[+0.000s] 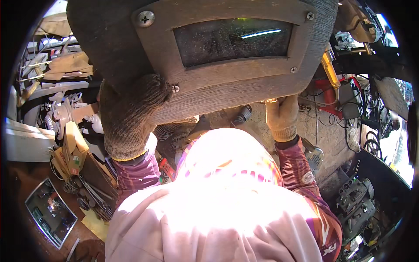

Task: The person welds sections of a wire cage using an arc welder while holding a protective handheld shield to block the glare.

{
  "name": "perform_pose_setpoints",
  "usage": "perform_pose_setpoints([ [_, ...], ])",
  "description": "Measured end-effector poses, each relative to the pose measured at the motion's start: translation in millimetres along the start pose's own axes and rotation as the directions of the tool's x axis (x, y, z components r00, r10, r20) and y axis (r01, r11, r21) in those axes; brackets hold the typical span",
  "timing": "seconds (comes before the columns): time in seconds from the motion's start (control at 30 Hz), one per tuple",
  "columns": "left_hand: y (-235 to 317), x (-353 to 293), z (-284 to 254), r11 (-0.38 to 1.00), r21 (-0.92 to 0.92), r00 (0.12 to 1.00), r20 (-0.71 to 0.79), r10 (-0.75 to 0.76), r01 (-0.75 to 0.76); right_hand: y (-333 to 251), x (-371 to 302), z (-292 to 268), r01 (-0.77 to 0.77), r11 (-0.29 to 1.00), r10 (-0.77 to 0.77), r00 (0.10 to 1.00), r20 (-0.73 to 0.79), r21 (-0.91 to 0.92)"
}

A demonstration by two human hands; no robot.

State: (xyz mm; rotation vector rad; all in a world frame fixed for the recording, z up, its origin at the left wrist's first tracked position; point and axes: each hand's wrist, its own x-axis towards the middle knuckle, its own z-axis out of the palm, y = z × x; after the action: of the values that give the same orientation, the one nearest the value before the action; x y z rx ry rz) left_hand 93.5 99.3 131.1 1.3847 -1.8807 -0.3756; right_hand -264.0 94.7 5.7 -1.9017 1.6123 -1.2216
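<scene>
Dark shield with a glazed window, raised between two gloved hands. The left grip is closed around the shield's lower left corner; the right grip meets its lower edge, how firmly cannot be told. By appearance, the shield is already up and its window frame screwed on; what remains cannot be judged. Beyond the right grip: pale floor, red machine. Left of the left grip: brown sheets; nearer the body, a pale-rimmed panel.
</scene>
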Motion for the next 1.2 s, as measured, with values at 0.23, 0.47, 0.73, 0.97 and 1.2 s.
perform_pose_setpoints([
  [0.23, -21.4, -4.0, 2.6, 0.996, 0.063, 0.996, 0.073, 0.058, -0.063, 1.3, 0.1, 4.3, -0.275, 0.949, 0.263, 0.960, 0.091, 0.156],
  [0.47, -23.3, -3.2, -2.2, 0.986, 0.105, 0.990, 0.077, 0.121, -0.129, 5.9, 1.7, -4.5, 0.112, 0.988, -0.108, 0.993, 0.038, -0.109],
  [0.73, -26.1, -5.4, -1.4, 0.975, 0.146, 0.984, 0.085, 0.156, -0.167, 0.8, 3.0, -1.7, -0.011, 0.992, 0.022, 0.996, 0.088, -0.124],
  [0.97, -27.3, -6.4, -4.6, 0.966, 0.168, 0.980, 0.084, 0.182, -0.194, -8.5, 5.8, -5.4, -0.001, 1.000, 0.002, 0.997, 0.081, -0.012],
  [1.2, -32.0, -10.4, -5.3, 0.956, 0.195, 0.975, 0.085, 0.207, -0.220, 0.7, 7.1, -0.5, 0.070, 0.997, -0.069, 0.995, 0.065, -0.020],
])
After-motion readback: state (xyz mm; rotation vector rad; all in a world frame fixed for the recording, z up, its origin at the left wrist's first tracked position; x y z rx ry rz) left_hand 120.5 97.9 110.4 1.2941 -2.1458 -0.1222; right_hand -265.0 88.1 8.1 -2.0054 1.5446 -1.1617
